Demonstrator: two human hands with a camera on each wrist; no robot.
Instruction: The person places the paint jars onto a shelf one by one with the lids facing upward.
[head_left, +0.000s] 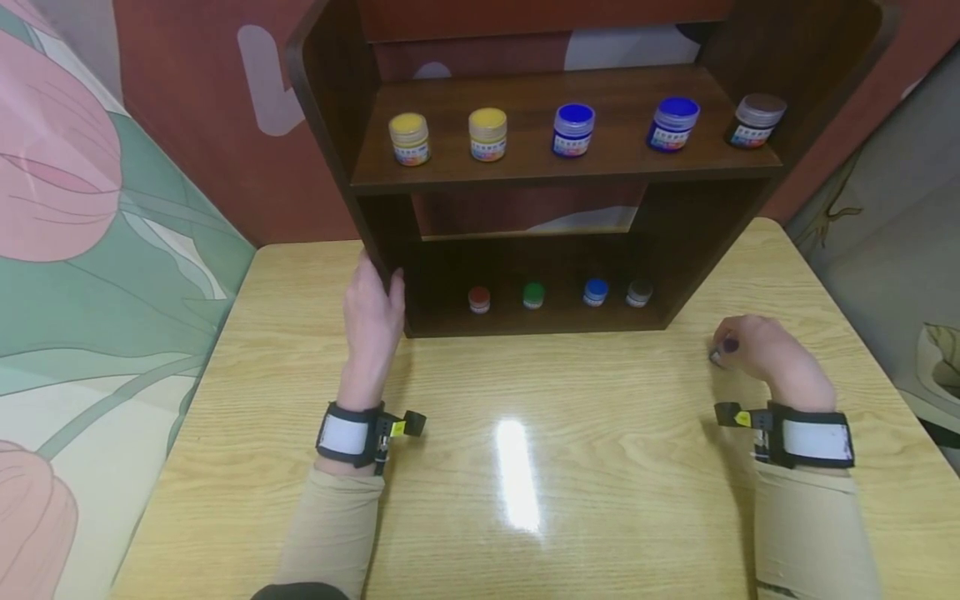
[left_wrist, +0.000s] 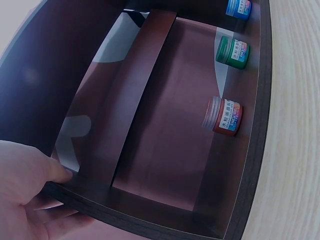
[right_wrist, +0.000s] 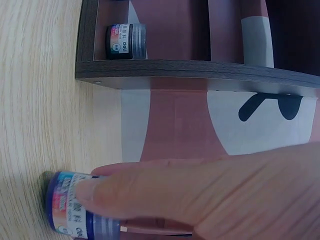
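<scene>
My left hand (head_left: 372, 308) grips the left side panel of a dark brown wooden shelf (head_left: 540, 323); its thumb lies on the inner side in the left wrist view. Right of the shelf, my right hand (head_left: 757, 350) pinches a small paint jar (right_wrist: 70, 205) with a dark blue-purple body and a printed label. The jar is upright, its base right at the tabletop. On the lower shelf stand a red paint jar (left_wrist: 227, 116), a green one (left_wrist: 233, 52), a blue one (head_left: 596, 292) and a dark one (right_wrist: 125, 41).
Along the upper shelf stand two yellow-lidded jars (head_left: 487, 134), two blue-lidded jars (head_left: 573, 131) and a dark jar (head_left: 756, 121). The shelf stands on a light wood table (head_left: 450, 467) against a reddish patterned wall (head_left: 202, 108). Patterned panels flank both sides.
</scene>
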